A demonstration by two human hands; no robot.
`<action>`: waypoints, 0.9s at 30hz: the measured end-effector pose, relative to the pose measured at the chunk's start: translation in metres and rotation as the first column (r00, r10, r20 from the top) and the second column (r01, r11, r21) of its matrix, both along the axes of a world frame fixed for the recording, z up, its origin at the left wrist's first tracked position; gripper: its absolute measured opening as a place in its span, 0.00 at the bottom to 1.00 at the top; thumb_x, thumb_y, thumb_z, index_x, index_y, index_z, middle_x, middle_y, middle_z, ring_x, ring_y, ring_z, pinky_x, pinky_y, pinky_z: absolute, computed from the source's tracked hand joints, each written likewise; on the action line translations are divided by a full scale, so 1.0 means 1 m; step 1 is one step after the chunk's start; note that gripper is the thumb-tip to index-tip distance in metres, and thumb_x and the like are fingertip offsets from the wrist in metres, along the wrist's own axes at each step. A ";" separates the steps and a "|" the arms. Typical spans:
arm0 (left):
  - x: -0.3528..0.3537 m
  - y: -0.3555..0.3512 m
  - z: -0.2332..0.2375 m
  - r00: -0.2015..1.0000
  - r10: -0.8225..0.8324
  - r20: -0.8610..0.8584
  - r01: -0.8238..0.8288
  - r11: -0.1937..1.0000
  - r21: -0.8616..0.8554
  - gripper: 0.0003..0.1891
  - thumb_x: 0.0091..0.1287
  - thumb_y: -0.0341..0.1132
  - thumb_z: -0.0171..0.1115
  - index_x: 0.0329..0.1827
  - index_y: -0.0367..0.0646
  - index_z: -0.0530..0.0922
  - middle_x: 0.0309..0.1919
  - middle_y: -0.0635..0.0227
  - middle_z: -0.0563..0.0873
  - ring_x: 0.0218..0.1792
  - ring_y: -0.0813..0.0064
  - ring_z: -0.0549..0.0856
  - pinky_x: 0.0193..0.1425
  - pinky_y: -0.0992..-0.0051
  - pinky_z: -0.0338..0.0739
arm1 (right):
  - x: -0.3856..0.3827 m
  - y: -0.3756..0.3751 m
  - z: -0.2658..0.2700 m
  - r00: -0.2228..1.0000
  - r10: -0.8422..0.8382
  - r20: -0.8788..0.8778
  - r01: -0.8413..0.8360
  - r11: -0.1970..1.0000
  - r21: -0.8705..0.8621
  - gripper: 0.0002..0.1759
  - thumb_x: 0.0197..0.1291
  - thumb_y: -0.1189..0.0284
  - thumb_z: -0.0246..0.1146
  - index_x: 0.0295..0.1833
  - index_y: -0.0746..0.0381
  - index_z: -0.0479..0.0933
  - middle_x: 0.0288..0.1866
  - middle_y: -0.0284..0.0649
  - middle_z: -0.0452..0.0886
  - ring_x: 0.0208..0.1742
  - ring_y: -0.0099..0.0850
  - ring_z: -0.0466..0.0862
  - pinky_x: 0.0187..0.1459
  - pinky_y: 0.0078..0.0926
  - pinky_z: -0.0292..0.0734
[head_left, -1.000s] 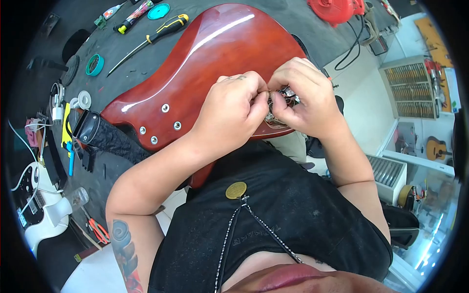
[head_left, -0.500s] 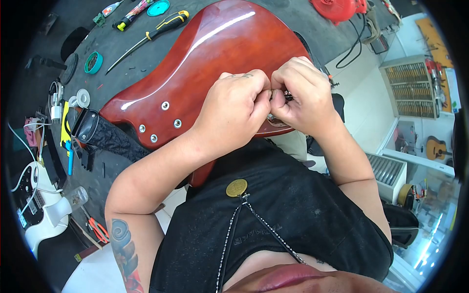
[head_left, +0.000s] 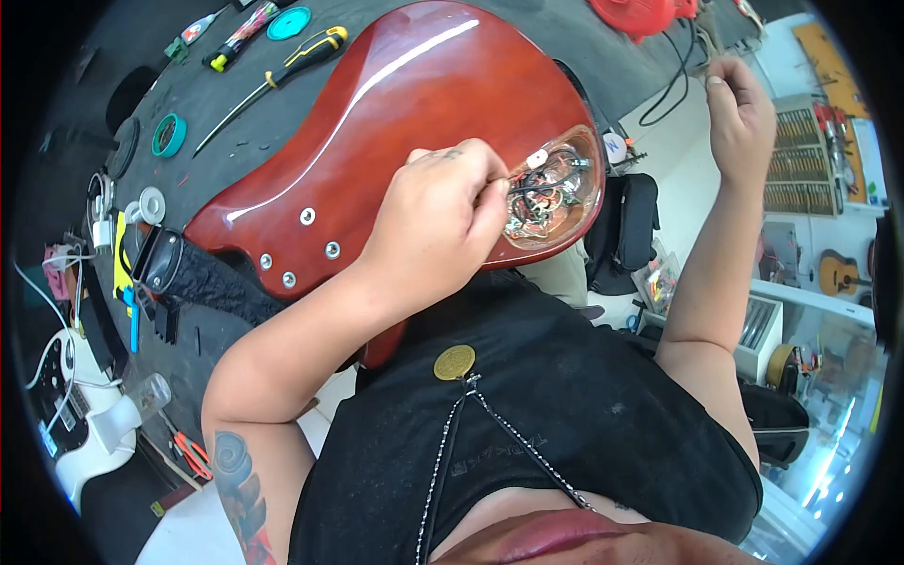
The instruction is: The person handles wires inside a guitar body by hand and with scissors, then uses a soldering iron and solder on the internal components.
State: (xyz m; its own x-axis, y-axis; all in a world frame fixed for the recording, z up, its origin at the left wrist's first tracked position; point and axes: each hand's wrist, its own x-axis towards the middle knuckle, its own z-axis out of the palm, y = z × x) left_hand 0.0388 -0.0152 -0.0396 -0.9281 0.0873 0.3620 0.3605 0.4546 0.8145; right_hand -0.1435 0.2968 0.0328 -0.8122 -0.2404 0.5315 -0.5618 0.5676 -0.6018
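Note:
A glossy red-brown electric guitar body [head_left: 414, 113] lies back up on the dark bench. Its cavity [head_left: 595, 179] at the right end is uncovered, with a tangle of thin wires [head_left: 541, 205] inside. My left hand [head_left: 438, 212] rests over the back beside this cavity, thumb and forefinger pinched on a dark wire [head_left: 529, 186] that runs out of it. My right hand [head_left: 741, 118] is raised away to the far right, fingers curled into a pinch. What sits between those fingertips, if anything, is too small to make out.
A yellow-and-black screwdriver [head_left: 301, 61] and a teal round container [head_left: 169, 136] lie beyond the guitar. The black strap [head_left: 212, 268] extends at its left. A red tool [head_left: 636, 14] with a black cable [head_left: 678, 80] is at the upper right. Orange-handled pliers [head_left: 191, 455] lie lower left.
My right hand has left the cavity and swung up and right, uncovering the wires. My left hand stays pinched at the cavity's edge. The view has shifted slightly.

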 end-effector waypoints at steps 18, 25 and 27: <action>0.000 0.002 -0.006 0.988 0.016 -0.153 -0.036 0.991 -0.132 0.07 0.68 0.21 0.70 0.44 0.39 0.81 0.33 0.61 0.88 0.35 0.56 0.87 0.48 0.62 0.77 | 0.112 -0.113 -0.059 0.760 0.573 0.306 -0.534 0.820 -0.208 0.18 0.64 0.84 0.70 0.56 0.63 0.75 0.42 0.36 0.80 0.41 0.29 0.83 0.45 0.29 0.81; 0.001 0.003 -0.007 0.989 -0.006 -0.147 -0.022 0.983 -0.182 0.07 0.68 0.21 0.69 0.43 0.40 0.79 0.35 0.61 0.87 0.38 0.55 0.87 0.49 0.59 0.74 | 0.114 -0.112 -0.056 0.766 0.544 0.342 -0.525 0.837 -0.155 0.23 0.64 0.84 0.71 0.63 0.62 0.74 0.40 0.33 0.80 0.41 0.25 0.84 0.43 0.27 0.81; 0.002 0.002 -0.007 0.990 -0.019 -0.140 -0.009 0.980 -0.197 0.07 0.68 0.21 0.69 0.43 0.40 0.79 0.35 0.61 0.86 0.38 0.55 0.86 0.49 0.59 0.74 | 0.114 -0.111 -0.059 0.771 0.544 0.331 -0.524 0.837 -0.157 0.25 0.63 0.85 0.71 0.64 0.62 0.74 0.40 0.34 0.80 0.40 0.24 0.83 0.42 0.26 0.81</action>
State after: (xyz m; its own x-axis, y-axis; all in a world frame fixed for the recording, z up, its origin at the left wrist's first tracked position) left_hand 0.0403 -0.0130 -0.0461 -0.8685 0.1738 0.4642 0.4674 0.5986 0.6505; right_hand -0.0300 0.1860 -0.0265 -0.6929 -0.6711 0.2637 -0.5122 0.2008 -0.8350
